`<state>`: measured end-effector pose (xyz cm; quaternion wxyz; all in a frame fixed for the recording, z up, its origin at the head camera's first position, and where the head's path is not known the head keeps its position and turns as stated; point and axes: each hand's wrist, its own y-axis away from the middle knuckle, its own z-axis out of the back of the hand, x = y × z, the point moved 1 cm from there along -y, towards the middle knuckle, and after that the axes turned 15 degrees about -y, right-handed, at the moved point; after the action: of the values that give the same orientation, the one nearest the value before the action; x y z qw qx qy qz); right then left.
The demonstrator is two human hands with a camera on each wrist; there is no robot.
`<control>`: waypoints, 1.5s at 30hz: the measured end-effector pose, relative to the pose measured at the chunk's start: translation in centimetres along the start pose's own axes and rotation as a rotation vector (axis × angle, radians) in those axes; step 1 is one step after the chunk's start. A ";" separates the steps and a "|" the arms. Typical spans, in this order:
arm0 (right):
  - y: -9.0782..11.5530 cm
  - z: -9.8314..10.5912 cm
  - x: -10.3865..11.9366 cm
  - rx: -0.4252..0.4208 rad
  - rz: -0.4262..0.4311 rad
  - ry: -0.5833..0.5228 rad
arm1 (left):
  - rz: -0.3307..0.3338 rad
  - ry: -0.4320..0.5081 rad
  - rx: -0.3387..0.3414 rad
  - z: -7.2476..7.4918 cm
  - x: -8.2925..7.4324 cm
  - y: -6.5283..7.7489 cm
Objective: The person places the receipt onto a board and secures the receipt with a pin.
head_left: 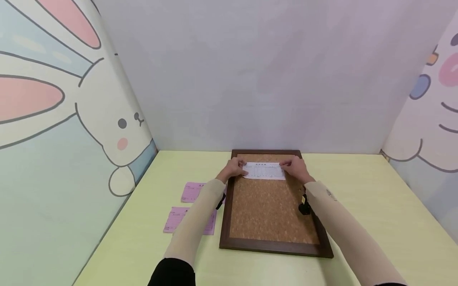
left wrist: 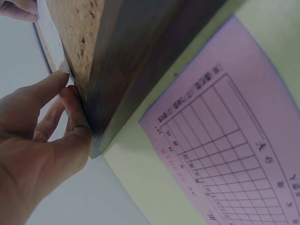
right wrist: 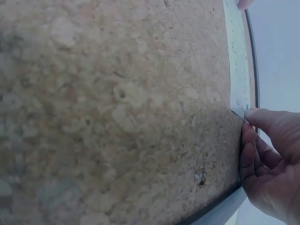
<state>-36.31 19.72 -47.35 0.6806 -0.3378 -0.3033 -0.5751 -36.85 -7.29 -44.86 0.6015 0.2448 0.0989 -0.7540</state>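
Observation:
A white printed form slip (head_left: 264,171) lies across the upper part of a cork board (head_left: 273,210) with a dark brown wooden frame. My left hand (head_left: 234,167) pinches the slip's left end between thumb and fingers, close to the frame's left side. At the other end my right hand (head_left: 296,168) pinches the slip's right edge. In the right wrist view, the thumb and curled fingers (right wrist: 249,136) meet at a corner of the slip (right wrist: 238,70). The left wrist view shows the left thumb and index finger (left wrist: 58,82) at the paper's edge beside the frame.
Two pink printed forms (head_left: 174,219) (head_left: 191,191) lie on the pale yellow table (head_left: 361,198) left of the board, partly covered by the left forearm. A grey wall (head_left: 264,79) rises behind the table, and panels with cartoon animals flank both sides.

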 end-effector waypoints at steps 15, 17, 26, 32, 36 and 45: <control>1.4 2.3 0.0 0.192 -0.002 -0.085 | -0.109 0.007 -0.013 0.6 0.8 0.3; 2.0 2.7 -0.3 0.209 -0.003 -0.102 | -0.132 0.059 -0.042 0.9 1.3 0.6; 3.9 6.3 -0.6 0.287 -0.006 -0.112 | -0.180 0.145 -0.021 6.1 4.1 3.0; 4.6 8.4 -0.6 0.333 -0.014 -0.150 | -0.167 0.061 0.035 8.4 7.5 5.2; 5.2 8.9 -0.9 0.376 -0.022 -0.176 | -0.111 -0.010 -0.003 9.3 10.0 7.9; 6.9 8.9 -2.0 0.391 -0.025 -0.154 | 0.010 -0.082 -0.008 9.0 14.4 12.7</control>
<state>-30.05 28.80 -44.51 0.7008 -0.2385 -0.4645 -0.4860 -29.19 -26.95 -42.31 0.6097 0.2116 0.0760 -0.7601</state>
